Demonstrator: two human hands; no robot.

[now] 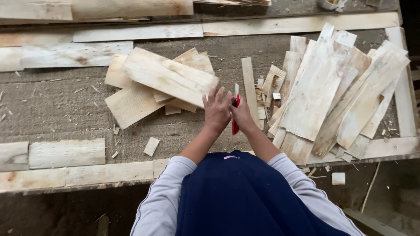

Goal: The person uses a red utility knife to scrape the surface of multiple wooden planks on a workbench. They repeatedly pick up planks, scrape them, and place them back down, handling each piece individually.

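My right hand (243, 114) grips a red utility knife (235, 126) with its blade pointing away from me, over the burlap-covered worktable (57, 109). My left hand (217, 109) is pressed against the knife and the right hand, fingers spread upward. Just left of my hands lies a stack of cut thin wood pieces (162, 83). To the right lies a larger heap of long thin wood slats (337, 91). A narrow wood strip (249, 85) lies just beyond my hands.
Wooden planks (65, 153) frame the table's near edge and more planks (131, 32) line the far edge. A small wood offcut (151, 146) and shavings litter the burlap. A small block (338, 178) lies on the floor at the right.
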